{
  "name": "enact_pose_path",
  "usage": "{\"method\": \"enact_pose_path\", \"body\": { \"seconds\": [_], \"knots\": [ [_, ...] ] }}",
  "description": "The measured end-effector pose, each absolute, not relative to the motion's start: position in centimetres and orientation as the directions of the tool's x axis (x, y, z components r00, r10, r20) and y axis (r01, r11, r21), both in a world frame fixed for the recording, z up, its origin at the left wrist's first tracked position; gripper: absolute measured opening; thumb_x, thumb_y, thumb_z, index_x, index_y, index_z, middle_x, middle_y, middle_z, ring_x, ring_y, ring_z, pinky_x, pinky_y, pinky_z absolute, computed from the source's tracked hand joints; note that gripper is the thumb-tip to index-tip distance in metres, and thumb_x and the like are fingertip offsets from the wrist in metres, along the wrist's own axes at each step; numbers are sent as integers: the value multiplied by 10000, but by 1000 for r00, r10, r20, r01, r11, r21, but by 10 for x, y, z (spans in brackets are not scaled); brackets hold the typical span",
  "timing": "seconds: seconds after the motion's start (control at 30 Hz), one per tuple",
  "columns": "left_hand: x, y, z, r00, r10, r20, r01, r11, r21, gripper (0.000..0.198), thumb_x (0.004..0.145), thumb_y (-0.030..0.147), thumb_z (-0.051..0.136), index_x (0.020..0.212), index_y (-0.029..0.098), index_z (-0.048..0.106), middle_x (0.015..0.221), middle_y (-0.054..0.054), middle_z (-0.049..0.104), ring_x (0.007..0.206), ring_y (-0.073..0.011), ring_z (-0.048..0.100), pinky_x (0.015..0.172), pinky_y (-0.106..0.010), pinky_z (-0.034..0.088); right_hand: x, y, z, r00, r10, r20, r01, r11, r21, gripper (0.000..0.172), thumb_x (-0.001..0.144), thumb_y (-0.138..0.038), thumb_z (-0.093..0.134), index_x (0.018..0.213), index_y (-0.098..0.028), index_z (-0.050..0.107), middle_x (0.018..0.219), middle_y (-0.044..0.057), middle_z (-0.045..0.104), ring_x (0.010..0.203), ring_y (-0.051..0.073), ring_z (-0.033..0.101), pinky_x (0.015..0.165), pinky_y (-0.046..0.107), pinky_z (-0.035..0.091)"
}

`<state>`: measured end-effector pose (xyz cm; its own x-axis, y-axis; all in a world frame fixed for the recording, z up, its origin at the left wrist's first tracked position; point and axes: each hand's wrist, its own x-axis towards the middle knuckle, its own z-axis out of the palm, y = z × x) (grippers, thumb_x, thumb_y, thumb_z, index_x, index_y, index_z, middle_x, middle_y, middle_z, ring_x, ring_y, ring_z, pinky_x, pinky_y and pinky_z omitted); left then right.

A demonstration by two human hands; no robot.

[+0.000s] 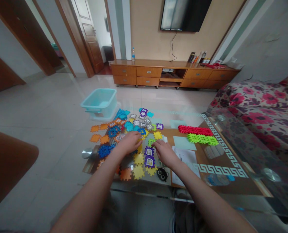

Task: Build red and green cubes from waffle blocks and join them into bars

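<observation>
Over a pile of interlocking plastic tiles, my left hand (132, 141) has its fingers bent down beside a yellow tile (139, 149). What those fingers hold, if anything, is hidden. My right hand (162, 150) is closed, with its fingertips at the top corner of a purple window tile (149, 151) and beside a lime green tile (151, 142). Whatever it pinches is too small to make out. A second purple window tile (149, 162) lies directly below the first. Around the hands are blue tiles (104, 151), orange tiles (125, 174) and grey window tiles (143, 123).
The tiles lie on a glass table (233, 181). To the right are a red tile stack (194, 130), a lime green tile stack (202, 139) and paper sheets (186, 156). A black round object (162, 174) sits near the front edge. A turquoise bin (100, 103) stands at the far left.
</observation>
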<state>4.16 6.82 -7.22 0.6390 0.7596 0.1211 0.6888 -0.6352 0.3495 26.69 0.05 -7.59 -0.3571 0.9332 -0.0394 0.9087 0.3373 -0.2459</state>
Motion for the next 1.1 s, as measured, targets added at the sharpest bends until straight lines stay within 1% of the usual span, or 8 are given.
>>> {"method": "enact_pose_path", "body": {
  "seconds": [0.13, 0.3, 0.57, 0.73, 0.9, 0.97, 1.03, 1.1],
  "knots": [
    [33, 68, -65, 626, 767, 144, 688, -629, 362, 270, 956, 289, 491, 1116, 186, 682, 1144, -114, 663, 1104, -240, 597, 1001, -384, 467, 272, 5, -76, -360, 932, -36, 909, 342, -237, 241, 969, -143, 491, 1118, -202, 671, 1086, 79, 677, 1085, 227, 578, 897, 309, 402],
    [21, 69, -55, 598, 785, 163, 703, -611, 363, 256, 952, 276, 483, 1065, 186, 695, 1077, -114, 655, 1062, -241, 595, 977, -391, 466, 276, 9, -74, -345, 938, -42, 920, 329, -212, 217, 971, -210, 513, 1056, -198, 712, 1056, 90, 676, 1059, 244, 585, 886, 318, 410],
    [10, 66, -52, 584, 802, 124, 737, -588, 333, 223, 931, 293, 502, 951, 195, 701, 980, -99, 652, 990, -242, 598, 911, -385, 473, 274, 5, -70, -335, 941, -52, 927, 319, -197, 194, 940, -243, 554, 1014, -198, 728, 1029, 93, 672, 1038, 250, 583, 878, 326, 421],
    [-5, 67, -44, 476, 862, 177, 801, -508, 316, 209, 919, 268, 502, 944, 188, 694, 988, -96, 658, 1009, -238, 602, 939, -380, 469, 271, 3, -71, -321, 946, -39, 927, 306, -216, 170, 934, -231, 559, 972, -186, 719, 1004, 100, 673, 1023, 257, 581, 858, 328, 423],
    [-11, 67, -41, 391, 896, 209, 830, -442, 339, 229, 905, 257, 500, 1001, 188, 696, 1063, -94, 683, 1066, -246, 611, 989, -391, 469, 268, 2, -70, -296, 955, -17, 920, 280, -275, 180, 943, -214, 528, 926, -173, 702, 990, 123, 669, 1023, 272, 577, 870, 348, 419],
    [-7, 63, -43, 319, 915, 247, 845, -393, 363, 256, 911, 248, 483, 1055, 178, 682, 1108, -104, 686, 1082, -254, 618, 993, -401, 473, 267, 2, -69, -275, 962, -4, 911, 259, -321, 182, 948, -215, 516, 932, -167, 691, 1006, 132, 664, 1026, 273, 576, 888, 360, 417],
    [1, 57, -46, 200, 936, 289, 850, -312, 424, 287, 912, 228, 468, 1116, 165, 659, 1135, -115, 689, 1075, -254, 631, 979, -402, 485, 267, 2, -68, -247, 969, 9, 892, 231, -388, 171, 945, -218, 515, 945, -164, 678, 1022, 130, 659, 1016, 262, 580, 901, 360, 420],
    [13, 49, -49, 112, 956, 272, 816, -244, 524, 302, 900, 211, 478, 1147, 158, 642, 1128, -115, 700, 1016, -239, 656, 934, -384, 512, 268, 4, -68, -218, 976, 16, 858, 199, -473, 155, 933, -218, 523, 950, -162, 667, 1032, 122, 660, 1001, 242, 589, 904, 349, 429]
  ]
}}
